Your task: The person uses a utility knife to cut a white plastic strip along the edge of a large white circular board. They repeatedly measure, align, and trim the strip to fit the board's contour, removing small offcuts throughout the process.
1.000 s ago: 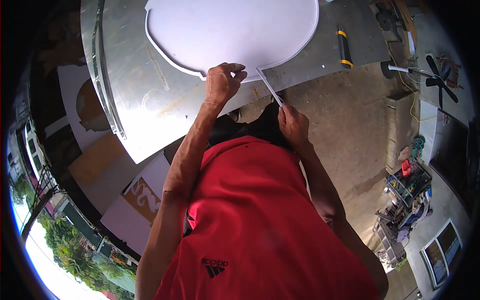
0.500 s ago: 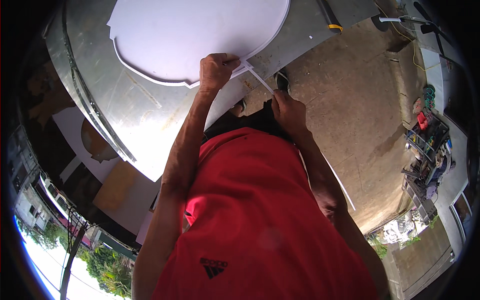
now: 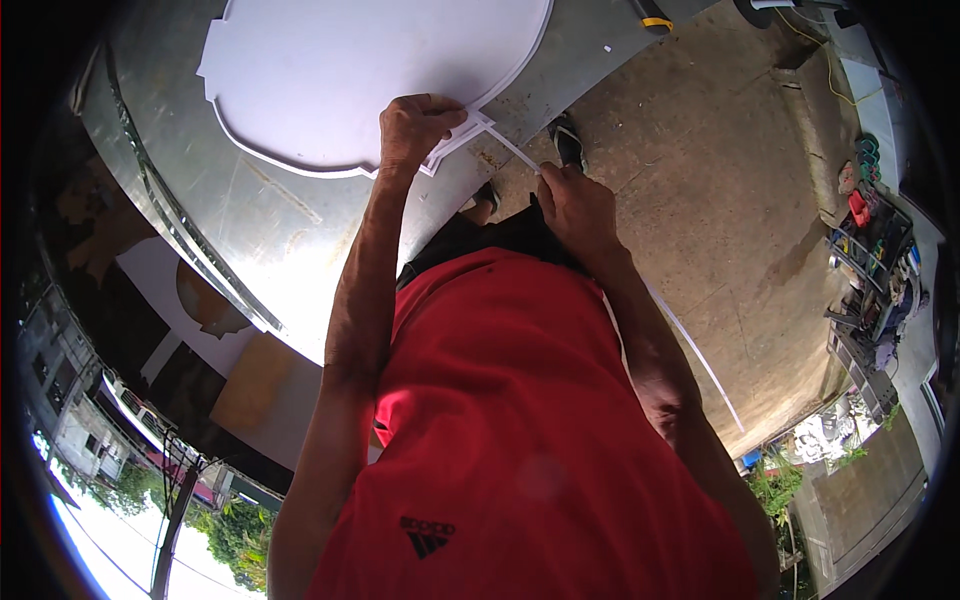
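A white panel (image 3: 350,75) with a thin raised rim lies flat on a grey metal surface (image 3: 265,205), in the upper left to upper middle of the frame. The left hand (image 3: 418,132) is at its lower edge, grip nearly closed with the fingers bent and bunched; I cannot tell whether they pinch the rim or only press on it. The right hand (image 3: 578,208), in the middle of the frame, has its grip closed around a narrow white strip (image 3: 513,148), which slants up and left to the panel's lower corner. A further white length (image 3: 705,365) shows past the right forearm, above the concrete floor (image 3: 730,180). A black tool with a yellow band (image 3: 655,22) lies near the surface's edge at the top.
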Available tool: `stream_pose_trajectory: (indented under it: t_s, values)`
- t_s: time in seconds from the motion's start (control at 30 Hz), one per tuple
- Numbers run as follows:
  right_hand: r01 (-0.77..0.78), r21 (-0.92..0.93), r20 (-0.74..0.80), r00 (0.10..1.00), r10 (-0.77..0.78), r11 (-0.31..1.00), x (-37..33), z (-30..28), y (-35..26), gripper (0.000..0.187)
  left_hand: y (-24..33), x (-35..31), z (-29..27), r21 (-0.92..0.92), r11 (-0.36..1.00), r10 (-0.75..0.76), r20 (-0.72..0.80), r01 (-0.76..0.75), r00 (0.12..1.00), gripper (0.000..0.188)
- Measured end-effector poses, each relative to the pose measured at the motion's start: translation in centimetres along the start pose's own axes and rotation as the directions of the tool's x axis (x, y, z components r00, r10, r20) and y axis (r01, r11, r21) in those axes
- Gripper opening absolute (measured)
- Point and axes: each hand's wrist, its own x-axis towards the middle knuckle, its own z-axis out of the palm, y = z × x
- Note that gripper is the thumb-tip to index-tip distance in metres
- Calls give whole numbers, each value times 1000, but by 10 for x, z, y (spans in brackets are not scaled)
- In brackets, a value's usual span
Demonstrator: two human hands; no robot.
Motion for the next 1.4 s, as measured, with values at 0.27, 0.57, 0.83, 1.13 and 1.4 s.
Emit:
stream_pose_trajectory:
  t_s: [0.27, 0.57, 0.83, 1.13, 1.4]
  values:
    - [17, 252, 0, 1000, -18, 968, 17, 9, 1, 19, -1, 5, -5, -33, 999, -8, 45, 10, 999, 20]
    - [6, 277, -38, 999, 4, 961, 59, 17, -13, 22, -1, 8, -6, 35, 999, -38, 50, 36, 998, 14]
    - [-96, -10, -447, 891, 81, 995, 97, -23, 47, 26, -11, 12, -2, -29, 1000, -1, 45, 2, 999, 14]
    - [-214, -467, -396, 918, 14, 858, 177, -81, 130, 59, -15, 15, 1, -23, 999, -27, 35, 28, 999, 13]
    - [-46, -494, -216, 974, -71, 868, 234, -95, 161, 61, -10, 7, -1, -11, 995, -95, 7, 95, 995, 15]
